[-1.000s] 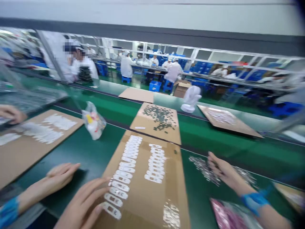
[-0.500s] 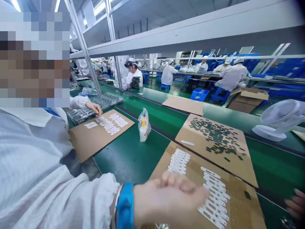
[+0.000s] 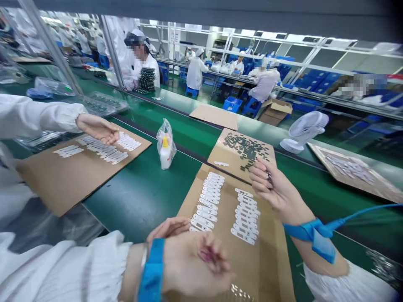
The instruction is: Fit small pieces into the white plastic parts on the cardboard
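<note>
Brown cardboard [image 3: 267,262] lies under my hands, with rows of white tags [image 3: 245,216] between them. My right hand [image 3: 273,184] pinches a small metal piece [image 3: 269,178]; my left hand [image 3: 195,264] is curled and blurred, so I cannot tell what it holds.

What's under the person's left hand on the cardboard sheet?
Two rows of white slotted strips lie on the cardboard sheet, with shiny pieces just past the left hand. The hand covers the sheet's near end, so what lies beneath it cannot be seen.
</note>
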Demonstrator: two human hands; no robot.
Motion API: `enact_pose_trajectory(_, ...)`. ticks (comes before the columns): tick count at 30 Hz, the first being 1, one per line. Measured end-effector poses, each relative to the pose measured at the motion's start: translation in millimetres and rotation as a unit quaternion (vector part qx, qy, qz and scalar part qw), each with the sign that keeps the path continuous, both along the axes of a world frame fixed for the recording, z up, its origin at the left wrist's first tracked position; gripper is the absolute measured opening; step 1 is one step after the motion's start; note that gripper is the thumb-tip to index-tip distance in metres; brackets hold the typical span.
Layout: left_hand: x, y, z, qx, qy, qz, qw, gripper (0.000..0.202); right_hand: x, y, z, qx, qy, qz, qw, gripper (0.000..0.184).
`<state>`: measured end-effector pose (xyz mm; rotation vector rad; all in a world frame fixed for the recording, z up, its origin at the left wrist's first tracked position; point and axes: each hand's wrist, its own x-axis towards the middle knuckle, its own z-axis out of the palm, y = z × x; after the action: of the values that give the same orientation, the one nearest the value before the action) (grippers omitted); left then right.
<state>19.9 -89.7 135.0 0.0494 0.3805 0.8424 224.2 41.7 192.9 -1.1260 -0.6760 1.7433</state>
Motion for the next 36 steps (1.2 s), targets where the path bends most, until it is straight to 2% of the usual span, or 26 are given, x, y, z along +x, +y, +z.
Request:
enact_pose_trajectory(3,-26,11,22.2,-0.050,-0.022,-0.021,0.998,0.048,2,-5,9.3,0.000,-0.008,-0.018,1.000,0.046)
enact_pose_trajectory(4,-39,15,26.4,-0.095,-0.011,0.017,0.995,0.050,0,-8,11.2,-0.001,-0.010,-0.022,1.000,0.045)
enact_pose_trajectory(5,-51,17,27.2,-0.101,-0.008,0.037,0.994,0.052,-4,-11,12.2,-0.003,-0.012,-0.023,1.000,0.044)
enact_pose_trajectory(6,-60,17,24.0,-0.102,-0.001,0.059,0.993,0.054,-10,-14,12.2,-0.007,-0.013,-0.022,1.000,0.043)
enact_pose_trajectory(8,-67,12,6.1,-0.075,0.081,0.105,0.988,0.055,-23,-19,10.2,-0.012,-0.011,-0.005,1.000,0.042)
enact_pose_trajectory(9,-64,6,-6.7,-0.074,0.100,0.129,0.984,0.050,-31,-21,8.7,-0.010,-0.005,0.011,1.000,0.041)
enact_pose_trajectory(12,-41,-11,-42.3,-0.081,0.135,0.137,0.978,0.040,-49,-26,4.7,0.002,0.016,0.070,0.997,0.041)
enact_pose_trajectory(14,-28,-17,-51.8,-0.077,0.154,0.142,0.975,0.040,-57,-27,3.1,0.007,0.018,0.094,0.995,0.041)
enact_pose_trajectory(16,-19,-16,-48.0,-0.080,0.153,0.149,0.974,0.040,-64,-28,2.3,0.007,0.011,0.107,0.994,0.041)
enact_pose_trajectory(20,-6,-6,-26.9,-0.101,0.125,0.157,0.974,0.044,-80,-30,-0.3,0.009,-0.006,0.124,0.992,0.043)
enact_pose_trajectory(22,0,-4,-22.8,-0.111,0.113,0.163,0.974,0.044,-91,-31,-3.8,0.011,-0.013,0.124,0.992,0.045)
enact_pose_trajectory(26,0,-10,-32.0,-0.141,0.121,0.195,0.963,0.036,-126,-30,-19.3,0.032,-0.024,0.099,0.994,0.045)
enact_pose_trajectory(30,-10,-17,-41.1,-0.144,0.128,0.239,0.952,0.034,-175,-21,-47.3,0.061,-0.032,0.064,0.996,0.044)
enact_pose_trajectory(33,-15,-16,-38.3,-0.188,0.146,0.264,0.935,0.040,-208,-12,-71.5,0.090,-0.052,0.029,0.994,0.047)
enact_pose_trajectory(36,-18,-16,-33.7,-0.224,0.158,0.283,0.919,0.036,-228,-6,-90.7,0.125,-0.084,-0.005,0.989,0.050)
